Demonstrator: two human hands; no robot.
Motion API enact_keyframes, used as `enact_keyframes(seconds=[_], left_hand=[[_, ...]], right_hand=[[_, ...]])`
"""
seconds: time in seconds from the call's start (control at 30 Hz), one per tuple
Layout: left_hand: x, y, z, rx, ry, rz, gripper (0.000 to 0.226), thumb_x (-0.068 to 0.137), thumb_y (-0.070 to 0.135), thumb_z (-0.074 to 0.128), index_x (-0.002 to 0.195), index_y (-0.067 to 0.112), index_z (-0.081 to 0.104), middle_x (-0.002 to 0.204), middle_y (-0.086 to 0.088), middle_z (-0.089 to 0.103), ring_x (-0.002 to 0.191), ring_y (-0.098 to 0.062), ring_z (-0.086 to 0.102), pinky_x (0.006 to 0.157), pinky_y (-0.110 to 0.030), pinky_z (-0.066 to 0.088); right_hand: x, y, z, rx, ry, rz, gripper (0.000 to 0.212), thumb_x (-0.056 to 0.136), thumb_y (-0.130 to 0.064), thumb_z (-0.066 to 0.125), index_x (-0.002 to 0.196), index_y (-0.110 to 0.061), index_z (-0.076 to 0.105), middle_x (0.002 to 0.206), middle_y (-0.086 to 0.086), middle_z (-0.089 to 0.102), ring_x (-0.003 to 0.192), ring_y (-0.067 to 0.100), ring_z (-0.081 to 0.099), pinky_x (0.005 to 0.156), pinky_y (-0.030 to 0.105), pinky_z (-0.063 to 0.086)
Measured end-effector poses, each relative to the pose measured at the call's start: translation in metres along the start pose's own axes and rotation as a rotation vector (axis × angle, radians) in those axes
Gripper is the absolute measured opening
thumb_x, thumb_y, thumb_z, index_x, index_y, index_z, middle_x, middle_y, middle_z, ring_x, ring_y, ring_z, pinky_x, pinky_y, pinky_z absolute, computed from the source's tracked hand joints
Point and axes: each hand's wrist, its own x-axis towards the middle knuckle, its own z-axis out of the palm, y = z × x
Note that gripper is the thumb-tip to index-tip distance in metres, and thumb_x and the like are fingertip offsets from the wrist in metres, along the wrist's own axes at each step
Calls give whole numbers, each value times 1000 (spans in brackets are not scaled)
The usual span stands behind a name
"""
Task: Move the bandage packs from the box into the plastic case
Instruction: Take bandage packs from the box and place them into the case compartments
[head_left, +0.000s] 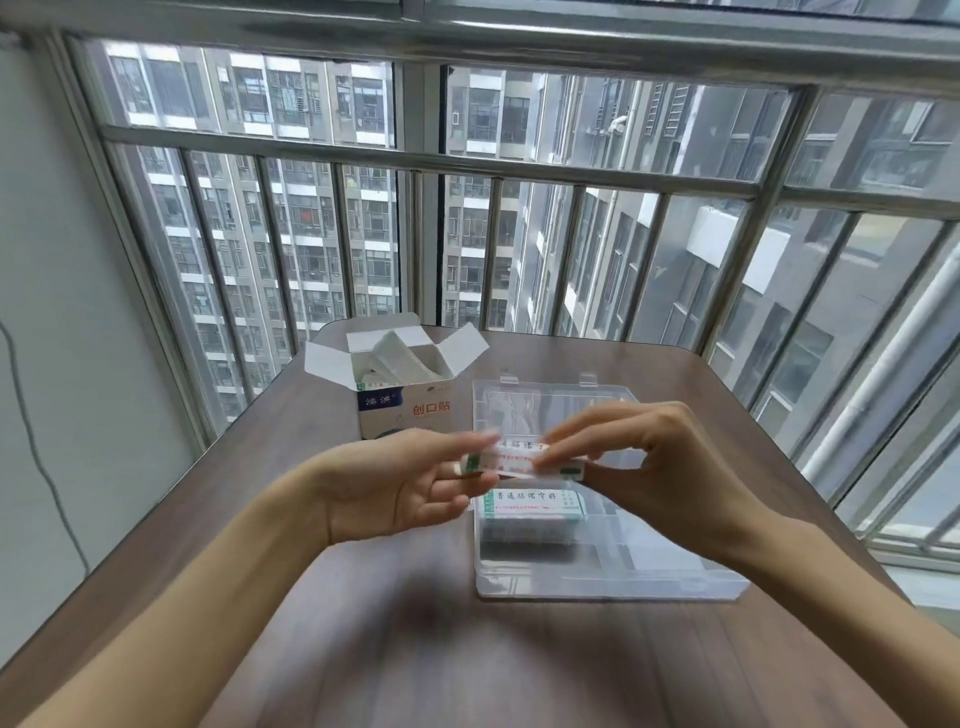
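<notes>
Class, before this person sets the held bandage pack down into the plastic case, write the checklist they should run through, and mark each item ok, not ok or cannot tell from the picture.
1. Pack secured: the left hand and right hand hold the bandage pack by its ends: ok.
2. Case open: the plastic case lies open, lid back: ok.
3. Pack over the case: it hangs above the case's left part: ok.
4. Room on the stack: packs already in the case sit below the held one; remaining height: cannot tell.
5. More packs waiting: the box stands open with contents showing: ok.
</notes>
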Motion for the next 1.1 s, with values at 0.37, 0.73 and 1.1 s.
enact_keyframes(seconds=[0.37, 0.73, 1.1], left_hand=[[41, 12, 6, 1012, 314, 430, 13, 95, 26, 55, 99, 25, 68, 80, -1, 65, 69, -8, 53, 66, -23, 39], [47, 2, 0, 1390, 664, 459, 12, 89, 40, 60, 97, 44, 67, 97, 19, 67, 93, -11, 61, 75, -29, 44], [46, 0, 3, 1708, 584, 461, 26, 94, 42, 48, 112, 38, 67, 117, 11, 65, 107, -20, 59, 75, -29, 41]], right_hand=[[20, 25, 4, 225, -166, 470, 27, 84, -12, 69, 110, -16, 69, 96, 0, 73, 86, 13, 70, 82, 32, 57], [20, 49, 20, -83, -175, 571, 16, 78, -34, 73, 85, -21, 76, 76, -7, 72, 61, -2, 57, 59, 18, 41], [31, 46, 19, -280, -329, 567, 22, 77, -45, 72, 92, -30, 76, 67, -17, 48, 65, 1, 46, 55, 18, 30]])
